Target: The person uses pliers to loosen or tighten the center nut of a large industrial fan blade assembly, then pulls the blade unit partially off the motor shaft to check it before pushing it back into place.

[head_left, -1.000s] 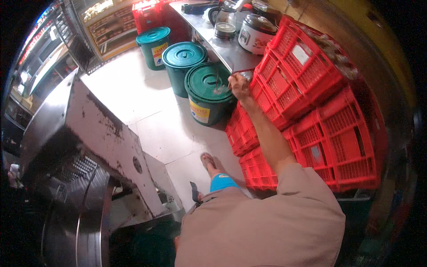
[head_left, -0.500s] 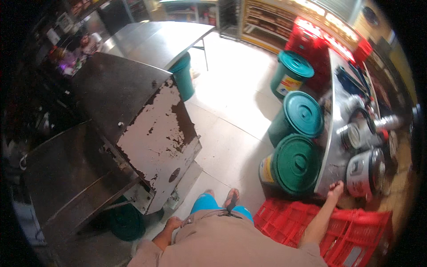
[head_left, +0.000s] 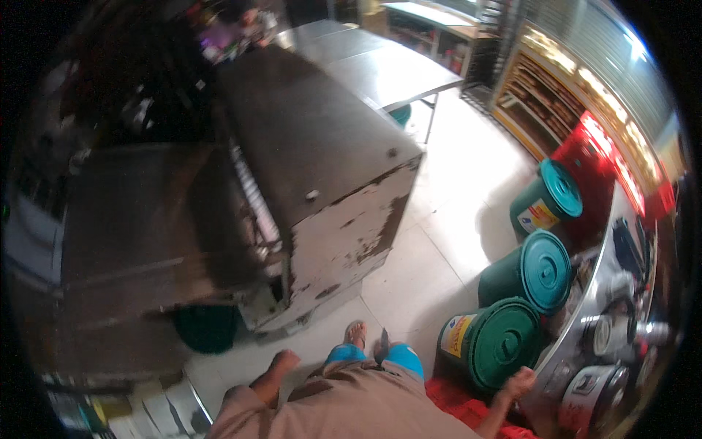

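My right hand (head_left: 521, 382) is low on the right, its fingers curled against the edge of a steel counter (head_left: 567, 344), beside the nearest green bucket (head_left: 504, 340). Blur hides whether it grips the edge. My left hand (head_left: 281, 362) hangs at my side with the fingers closed and nothing in it, near the base of a big worn metal cabinet (head_left: 329, 175). My foot in a sandal (head_left: 356, 335) stands on the pale tiled floor (head_left: 439, 249).
Two more green buckets (head_left: 541, 271) (head_left: 552, 194) with teal lids line the counter, which carries metal pots (head_left: 599, 333). Red crates (head_left: 464, 406) lie beside my right leg. A steel table (head_left: 380, 66) stands behind the cabinet, and wooden shelving (head_left: 548, 102) is at the far right.
My view has swung left from the red crates to the cabinet. My right hand has left the crates and come to the counter edge near the closest bucket.
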### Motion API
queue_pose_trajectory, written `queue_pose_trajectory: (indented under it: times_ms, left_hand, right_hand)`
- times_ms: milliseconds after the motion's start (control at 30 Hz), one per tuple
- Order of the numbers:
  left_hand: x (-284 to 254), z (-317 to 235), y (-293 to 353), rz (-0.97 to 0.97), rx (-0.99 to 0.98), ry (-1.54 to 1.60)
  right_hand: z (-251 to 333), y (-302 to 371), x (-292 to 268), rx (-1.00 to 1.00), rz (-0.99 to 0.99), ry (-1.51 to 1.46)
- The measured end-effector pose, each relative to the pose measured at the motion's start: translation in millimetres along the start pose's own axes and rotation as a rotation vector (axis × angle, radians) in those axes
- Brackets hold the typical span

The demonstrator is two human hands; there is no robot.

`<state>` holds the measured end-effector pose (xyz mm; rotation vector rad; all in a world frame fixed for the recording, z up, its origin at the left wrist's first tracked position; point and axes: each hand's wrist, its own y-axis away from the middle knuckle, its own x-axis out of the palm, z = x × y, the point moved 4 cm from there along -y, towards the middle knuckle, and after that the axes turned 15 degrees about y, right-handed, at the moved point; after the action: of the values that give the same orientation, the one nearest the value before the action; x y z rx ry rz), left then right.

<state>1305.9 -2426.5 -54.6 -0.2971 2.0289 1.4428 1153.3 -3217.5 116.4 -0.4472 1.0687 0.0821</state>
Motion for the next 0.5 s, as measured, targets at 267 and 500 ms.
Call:
queue_pose_trajectory:
  times_ms: [267,500]
  left_hand:
    - [-33,-78,80,-1.033,-0.462,1.494]
    - [219,-131,135,-0.844,-0.871,1.41]
  right_hand:
    - [339,193,73,-1.196,1.193,-0.231]
    - [441,384,36,-1.868,1.177,-0.337]
